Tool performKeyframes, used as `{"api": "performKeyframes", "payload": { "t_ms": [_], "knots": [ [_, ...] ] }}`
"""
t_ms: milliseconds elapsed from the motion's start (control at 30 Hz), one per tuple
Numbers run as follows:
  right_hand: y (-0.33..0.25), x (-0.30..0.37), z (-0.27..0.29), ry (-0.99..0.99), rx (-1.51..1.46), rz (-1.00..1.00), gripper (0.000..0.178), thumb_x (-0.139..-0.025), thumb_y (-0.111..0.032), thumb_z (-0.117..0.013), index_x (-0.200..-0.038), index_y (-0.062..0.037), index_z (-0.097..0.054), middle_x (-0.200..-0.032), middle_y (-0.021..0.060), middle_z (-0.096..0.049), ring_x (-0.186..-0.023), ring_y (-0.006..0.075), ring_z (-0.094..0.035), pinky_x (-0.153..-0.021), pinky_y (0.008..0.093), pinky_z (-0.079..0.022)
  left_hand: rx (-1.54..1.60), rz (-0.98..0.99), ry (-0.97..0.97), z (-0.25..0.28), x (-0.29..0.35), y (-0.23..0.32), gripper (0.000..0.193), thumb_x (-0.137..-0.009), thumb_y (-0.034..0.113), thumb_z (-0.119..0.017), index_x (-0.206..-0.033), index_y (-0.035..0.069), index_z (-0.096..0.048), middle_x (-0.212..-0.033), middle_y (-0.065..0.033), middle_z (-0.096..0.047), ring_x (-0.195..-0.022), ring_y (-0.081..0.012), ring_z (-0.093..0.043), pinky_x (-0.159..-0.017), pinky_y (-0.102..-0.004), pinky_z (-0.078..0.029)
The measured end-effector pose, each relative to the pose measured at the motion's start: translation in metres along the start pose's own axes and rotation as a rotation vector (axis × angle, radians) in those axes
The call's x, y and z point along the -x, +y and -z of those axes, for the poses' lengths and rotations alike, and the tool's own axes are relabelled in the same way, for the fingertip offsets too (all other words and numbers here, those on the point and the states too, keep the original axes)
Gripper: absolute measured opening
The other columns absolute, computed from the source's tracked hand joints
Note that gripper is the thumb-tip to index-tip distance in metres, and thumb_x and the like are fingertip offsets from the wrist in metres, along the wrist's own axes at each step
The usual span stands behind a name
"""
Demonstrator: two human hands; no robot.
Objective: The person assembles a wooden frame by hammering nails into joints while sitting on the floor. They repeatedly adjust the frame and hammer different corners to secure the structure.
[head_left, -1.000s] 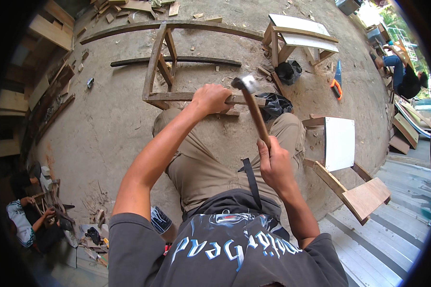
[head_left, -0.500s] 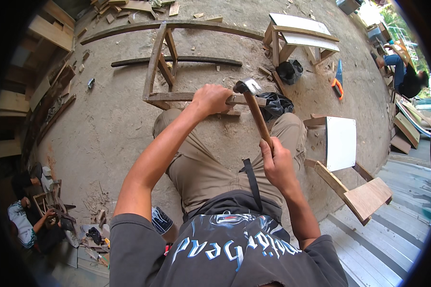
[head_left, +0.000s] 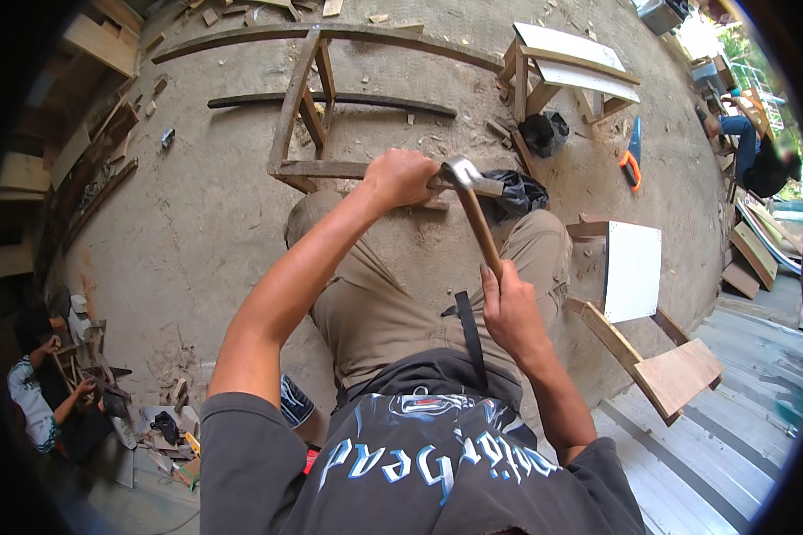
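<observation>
1. The wooden frame lies ahead of you, its near bar running above your knees; it could rock or twist under a blow, should your left hand alone be steadying it.
2. Your left hand is curled over that bar, knuckles up; I cannot tell whether a nail is pinched beneath. Those fingers could be struck, because the hammer head appears right beside them.
3. Your right hand is wrapped around the lower handle, thumb along it. A loose wrist could let the head glance off the bar.
4. The black plastic bag by the bar's right end might snag or hide the striking spot.
5. Compared with half a second ago, the frame sits higher in view, probably from your head tilting.
6. The hammer head now overlaps the bar, closer to your left fingers; both grips look unchanged.
</observation>
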State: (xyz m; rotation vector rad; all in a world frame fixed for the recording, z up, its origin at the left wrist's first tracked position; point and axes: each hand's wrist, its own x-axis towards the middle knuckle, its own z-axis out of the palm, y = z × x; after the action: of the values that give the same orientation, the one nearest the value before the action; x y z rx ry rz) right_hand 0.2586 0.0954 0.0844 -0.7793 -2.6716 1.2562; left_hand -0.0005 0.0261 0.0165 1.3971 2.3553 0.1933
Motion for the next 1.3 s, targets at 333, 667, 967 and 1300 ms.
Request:
{"api": "performKeyframes", "payload": {
  "t_ms": [333,667,967,1300],
  "knots": [
    [-0.005,-0.001,-0.004,-0.037,-0.02,-0.069,0.023,-0.101,-0.022,-0.052,-0.101,0.0012,-0.05,-0.065,0.0253,-0.059,-0.063,0.047,-0.061,-0.054,0.0495,-0.043,0.027,-0.006,0.007,0.005,0.002,-0.002,0.036,-0.075,0.041,-0.075,-0.093,0.01,-0.073,-0.084,-0.0171,-0.071,-0.084,-0.036,-0.07,-0.077,-0.047,-0.057],
    [-0.009,0.012,-0.008,0.12,-0.157,0.125,0.025,-0.103,-0.024,-0.051,-0.103,0.0006,-0.053,-0.064,0.0133,-0.055,-0.053,0.0282,-0.059,-0.052,0.0381,-0.045,0.01,-0.051,0.029,-0.004,-0.001,-0.005,0.043,-0.079,0.052,-0.069,-0.093,0.011,-0.073,-0.084,-0.0188,-0.071,-0.083,-0.0385,-0.069,-0.077,-0.0479,-0.056],
    [0.021,0.007,-0.015,0.081,-0.18,-0.056,0.028,-0.103,-0.026,-0.051,-0.098,0.0007,-0.055,-0.06,0.0132,-0.054,-0.051,0.0228,-0.056,-0.05,0.0374,-0.041,0.098,-0.088,0.16,-0.013,0.0,-0.011,0.073,-0.085,0.077,-0.046,-0.084,0.01,-0.073,-0.074,-0.0198,-0.068,-0.076,-0.04,-0.069,-0.07,-0.0494,-0.055],
    [0.012,0.0,-0.014,-0.012,-0.113,-0.089,0.026,-0.102,-0.024,-0.052,-0.097,0.0018,-0.054,-0.061,0.0204,-0.054,-0.055,0.0383,-0.058,-0.053,0.0441,-0.041,0.132,-0.049,0.045,0.0,0.001,-0.009,0.048,-0.089,0.053,-0.061,-0.086,0.006,-0.071,-0.075,-0.0201,-0.068,-0.076,-0.0416,-0.067,-0.07,-0.0495,-0.054]
  ]
}}
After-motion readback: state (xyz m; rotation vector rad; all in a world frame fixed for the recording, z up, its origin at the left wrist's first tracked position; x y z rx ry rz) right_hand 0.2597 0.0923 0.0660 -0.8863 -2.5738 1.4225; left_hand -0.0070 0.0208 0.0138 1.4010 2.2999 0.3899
